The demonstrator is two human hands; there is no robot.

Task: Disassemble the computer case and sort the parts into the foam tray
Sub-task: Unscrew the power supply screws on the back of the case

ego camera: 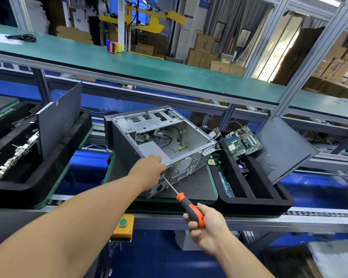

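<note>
My right grip is wrapped tight around the orange-and-black handle of a long-shafted screwdriver, whose thin steel shaft slants up and left to the rear panel of the open grey metal computer case. My left grip rests closed over the near top edge of that case, fingers curled on the rim just where the screwdriver tip meets the perforated grille.

The case lies on its side on a dark mat, its interior bare except for loose black and white cables. Just right of it sits the black foam tray, with a green motherboard propped in its far end and a dark grey side panel leaning at its right edge. A second black foam tray to the left holds another upright dark panel.

Writing is scarce: a blue sign at the top carries white characters too cut off to read, and a red-marked label on a cardboard box is too small to make out. A green button on a yellow box sits below the tabletop edge.
</note>
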